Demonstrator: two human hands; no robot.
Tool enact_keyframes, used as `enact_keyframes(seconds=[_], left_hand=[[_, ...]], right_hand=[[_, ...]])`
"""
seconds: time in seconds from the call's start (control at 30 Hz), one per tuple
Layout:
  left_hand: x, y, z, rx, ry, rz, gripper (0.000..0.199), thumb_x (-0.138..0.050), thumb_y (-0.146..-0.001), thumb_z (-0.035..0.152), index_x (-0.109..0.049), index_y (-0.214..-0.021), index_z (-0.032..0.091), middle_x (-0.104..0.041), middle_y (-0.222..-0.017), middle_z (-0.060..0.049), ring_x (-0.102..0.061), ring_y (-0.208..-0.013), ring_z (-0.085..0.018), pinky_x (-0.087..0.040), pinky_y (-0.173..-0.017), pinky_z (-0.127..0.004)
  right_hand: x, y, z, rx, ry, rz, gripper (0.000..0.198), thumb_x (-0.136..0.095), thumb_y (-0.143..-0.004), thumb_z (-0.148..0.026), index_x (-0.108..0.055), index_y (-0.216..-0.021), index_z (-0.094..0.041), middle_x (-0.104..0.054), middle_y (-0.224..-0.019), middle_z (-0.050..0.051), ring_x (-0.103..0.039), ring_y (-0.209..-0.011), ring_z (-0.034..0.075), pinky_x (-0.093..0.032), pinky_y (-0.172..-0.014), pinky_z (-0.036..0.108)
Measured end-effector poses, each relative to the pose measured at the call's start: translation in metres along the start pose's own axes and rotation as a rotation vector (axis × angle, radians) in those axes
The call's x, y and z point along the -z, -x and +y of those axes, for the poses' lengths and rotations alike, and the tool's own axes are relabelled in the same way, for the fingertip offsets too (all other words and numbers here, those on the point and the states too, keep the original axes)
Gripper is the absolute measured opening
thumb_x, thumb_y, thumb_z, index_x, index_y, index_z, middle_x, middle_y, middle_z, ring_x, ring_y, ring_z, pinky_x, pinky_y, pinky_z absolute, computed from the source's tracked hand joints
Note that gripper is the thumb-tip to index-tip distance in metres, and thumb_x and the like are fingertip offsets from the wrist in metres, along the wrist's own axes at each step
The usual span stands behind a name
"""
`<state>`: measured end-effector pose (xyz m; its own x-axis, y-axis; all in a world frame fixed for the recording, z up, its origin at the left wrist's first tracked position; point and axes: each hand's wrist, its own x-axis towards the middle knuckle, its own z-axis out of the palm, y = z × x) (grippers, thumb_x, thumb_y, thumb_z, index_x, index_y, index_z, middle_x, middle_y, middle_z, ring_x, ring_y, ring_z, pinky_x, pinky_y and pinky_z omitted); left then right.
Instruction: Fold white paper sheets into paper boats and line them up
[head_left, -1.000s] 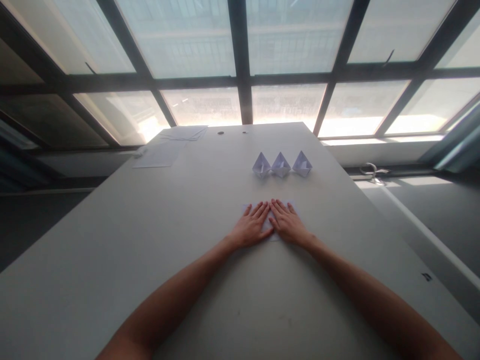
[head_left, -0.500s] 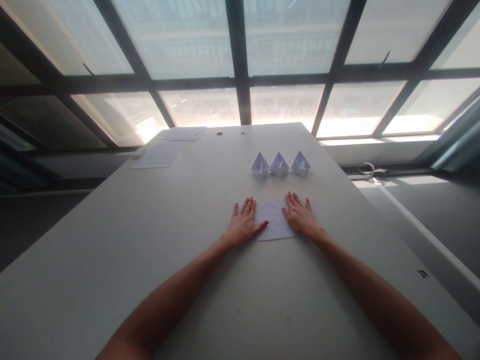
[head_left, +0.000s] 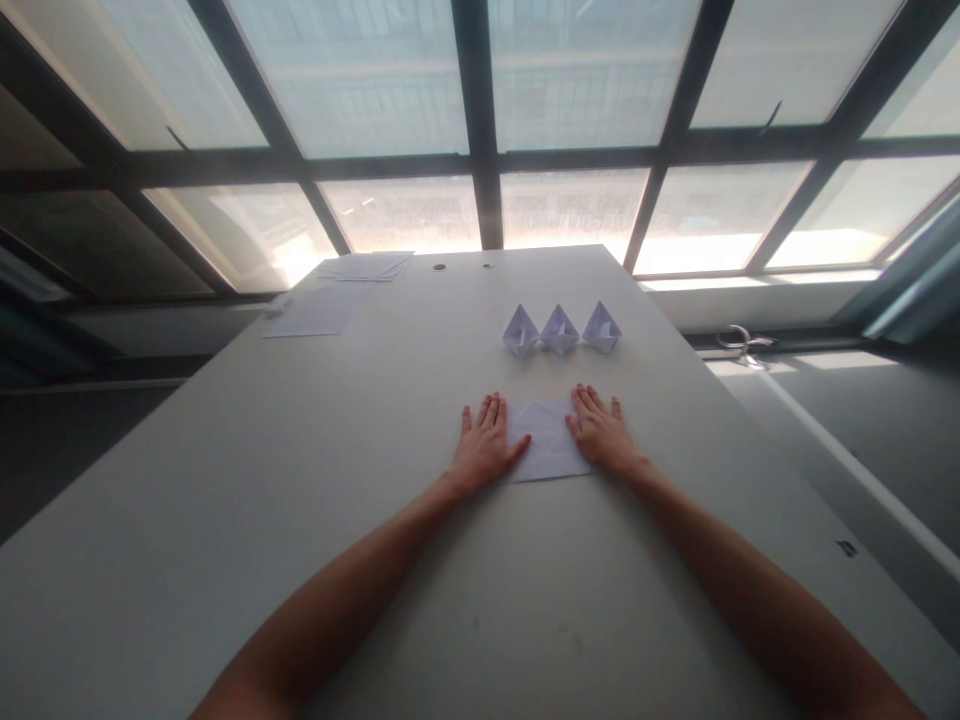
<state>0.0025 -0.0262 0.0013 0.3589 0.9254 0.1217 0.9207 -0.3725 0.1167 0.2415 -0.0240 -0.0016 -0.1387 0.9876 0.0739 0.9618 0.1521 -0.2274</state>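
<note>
A white sheet of paper [head_left: 550, 445] lies flat on the white table between my hands, with faint crease lines on it. My left hand [head_left: 484, 440] rests flat over its left edge, fingers stretched and thumb reaching onto the sheet. Over the right edge lies my right hand [head_left: 598, 428], palm down with the fingers extended. Both hands cover the side edges of the sheet. Just beyond it stand three folded paper boats: the left boat [head_left: 520, 332], the middle boat [head_left: 559, 332] and the right boat [head_left: 601, 329].
Loose white sheets [head_left: 315, 310] lie at the far left of the table [head_left: 225, 520]. Two small round fittings, one of them a dark-rimmed hole [head_left: 439, 267], sit near the far edge. Large windows rise behind it. To the right is a white bar with a metal ring [head_left: 733, 338].
My left hand has slid slightly to the left, baring a little more of the sheet. The right hand and the paper boats stay in place.
</note>
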Motion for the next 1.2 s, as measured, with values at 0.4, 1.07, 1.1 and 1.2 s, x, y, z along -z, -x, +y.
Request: enact_keyframes(seconds=[0.4,1.07,1.1,1.2], left_hand=[[0.007,-0.004,0.005,-0.286,0.193,0.038,0.042,-0.045,-0.098,0.038,-0.055,-0.136,0.023,-0.049,-0.149,-0.007,-0.042,-0.14,-0.023,-0.03,-0.119,-0.043],[0.015,-0.004,0.006,-0.219,0.24,0.171,0.028,-0.06,-0.092,0.033,-0.068,-0.119,0.028,-0.067,-0.119,-0.004,-0.06,-0.11,-0.022,-0.046,-0.099,-0.041],[0.016,-0.003,0.007,-0.218,0.229,0.161,0.028,-0.06,-0.092,0.035,-0.068,-0.118,0.029,-0.066,-0.123,-0.004,-0.059,-0.113,-0.022,-0.044,-0.102,-0.042],[0.016,-0.003,0.006,-0.216,0.223,0.122,0.028,-0.057,-0.093,0.035,-0.067,-0.119,0.03,-0.064,-0.131,-0.002,-0.056,-0.122,-0.023,-0.035,-0.112,-0.046]], right_hand=[[0.012,-0.001,-0.004,0.068,-0.069,0.342,0.029,-0.049,-0.095,-0.024,-0.068,-0.116,-0.015,-0.065,-0.116,0.014,-0.055,-0.11,0.027,-0.041,-0.099,0.039],[0.008,0.001,-0.009,0.14,-0.24,0.29,0.029,-0.05,-0.092,-0.019,-0.07,-0.113,-0.017,-0.07,-0.114,0.01,-0.06,-0.108,0.023,-0.045,-0.098,0.036],[0.008,0.0,-0.008,0.086,-0.253,0.337,0.03,-0.049,-0.092,-0.019,-0.069,-0.115,-0.016,-0.071,-0.112,0.011,-0.06,-0.107,0.024,-0.046,-0.097,0.036],[0.003,-0.003,-0.001,-0.039,-0.253,0.424,0.036,-0.051,-0.09,-0.022,-0.065,-0.121,-0.012,-0.068,-0.117,0.014,-0.057,-0.11,0.027,-0.044,-0.1,0.04]])
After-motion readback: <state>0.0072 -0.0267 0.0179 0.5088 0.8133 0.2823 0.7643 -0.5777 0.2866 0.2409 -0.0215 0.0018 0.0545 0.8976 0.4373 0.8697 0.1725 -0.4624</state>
